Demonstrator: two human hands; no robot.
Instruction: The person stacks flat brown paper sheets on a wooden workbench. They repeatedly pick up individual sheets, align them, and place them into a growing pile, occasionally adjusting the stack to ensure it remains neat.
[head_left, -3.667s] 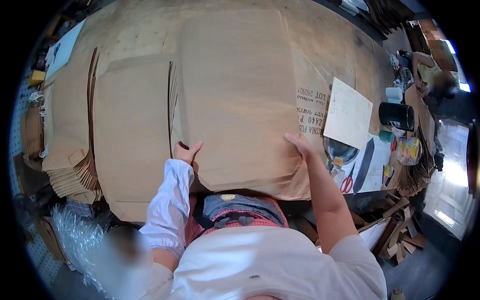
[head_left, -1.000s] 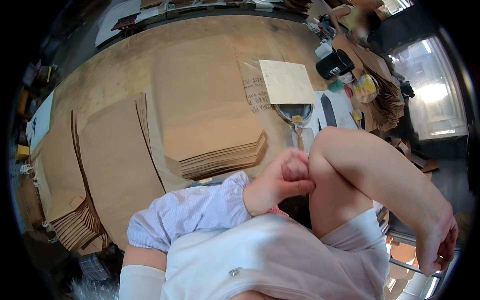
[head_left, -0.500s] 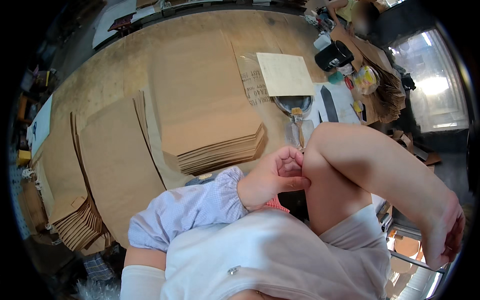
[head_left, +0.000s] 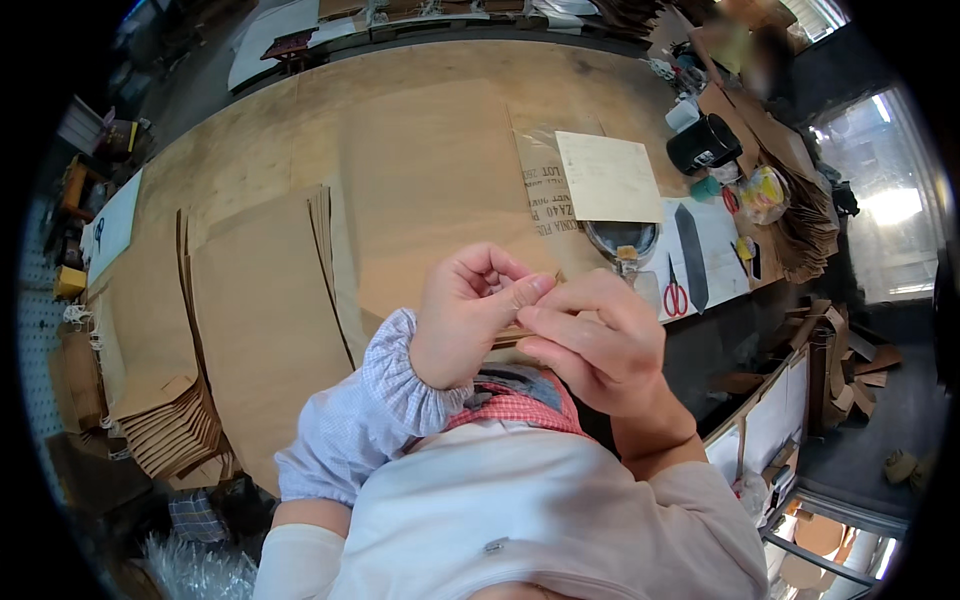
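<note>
My left hand [head_left: 472, 312], with a pale blue checked oversleeve on its forearm, is closed in a pinch above the near end of a stack of brown paper bags [head_left: 430, 180]. Against its fingertips is my right hand [head_left: 605, 335], bare-armed, its thumb and fingers also pinched together. Whatever the fingers hold, if anything, is too small and covered to make out. Between the hands and my body shows a red checked cloth [head_left: 520, 410]. The hands hide the near edge of the bag stack.
More brown paper bags [head_left: 255, 300] lie in stacks on the left. To the right are a cream card [head_left: 608, 178] over a dark round dish [head_left: 625, 240], red-handled scissors [head_left: 675, 298], a dark pointed strip [head_left: 690, 255] and a black cup [head_left: 703, 143]. Another person [head_left: 735, 45] is at the far right.
My right hand has come from the far right to meet my left hand in front of me. The left hand has left my right arm. The scissors now show, and the view has shifted.
</note>
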